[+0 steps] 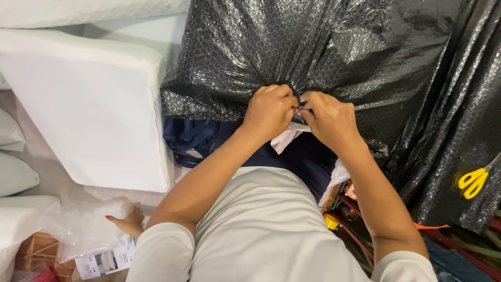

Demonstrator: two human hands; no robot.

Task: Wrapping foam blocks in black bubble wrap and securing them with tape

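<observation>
A large sheet of black bubble wrap (323, 47) covers a bulky object in front of me, shiny and creased. My left hand (269, 110) and my right hand (329, 119) meet at its lower edge, both pinching the gathered wrap close together, fingers closed. A bit of white material (286, 139) shows just under my hands. Below that lies dark navy fabric (302, 156) with straps (188, 137) spreading to the left.
A thick white foam block (88, 109) lies at left, with more white padding (15, 177) beyond. Yellow-handled scissors (473, 181) rest on the wrap at right. Clear plastic (83, 224) and another person's foot (128, 220) are at lower left. Clutter fills the lower right.
</observation>
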